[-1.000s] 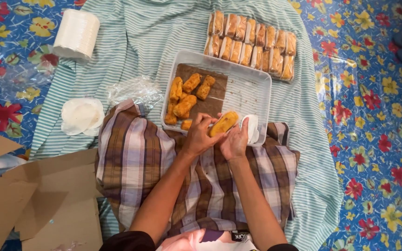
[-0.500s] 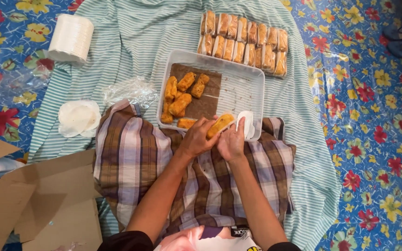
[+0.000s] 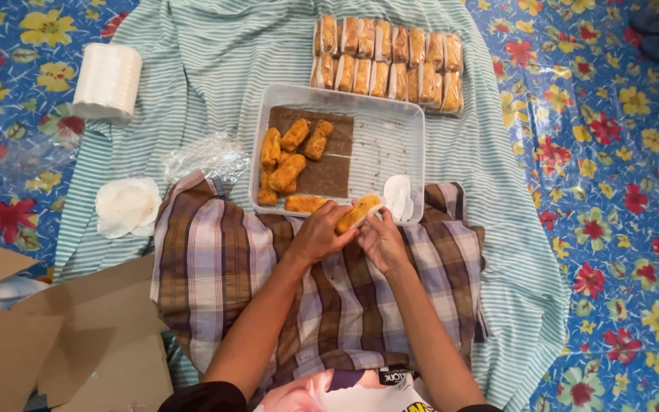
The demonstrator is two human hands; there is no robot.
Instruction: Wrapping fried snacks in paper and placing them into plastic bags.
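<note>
fried roll [image 3: 358, 213], golden and crumbed, sits pinched between both hands at the near edge of the tray, above the lap. left hand [image 3: 319, 233] closes its fingers around the roll's lower end, thumb on top; right hand [image 3: 381, 238] grips the same roll from the other side, its fingertips pressed against a small white wrapper [image 3: 377, 217] that lies along the roll. both grips are clamped on the roll.

just beyond the grip lies the clear plastic tray [image 3: 390, 145], with a brown paper liner [image 3: 331, 164] on its left half. on that liner, beyond and to the left of the hands, lie the loose fried rolls [image 3: 287, 156], one of them just beside the left knuckles. a white paper piece [image 3: 398, 197] lies inside the tray just beyond the right hand.

farther off beyond the tray sit two rows of wrapped rolls [image 3: 388, 62], packed side by side. well to the left of the grip are crumpled clear plastic [image 3: 209, 157], a loose white paper round [image 3: 126, 206], and a stack of white papers [image 3: 107, 82]. under the hands is a plaid cloth [image 3: 215, 259] over the lap, on a striped green cloth [image 3: 192, 69] and a flowered blue mat [image 3: 619, 191]. cardboard [image 3: 47, 336] lies near and to the left.
</note>
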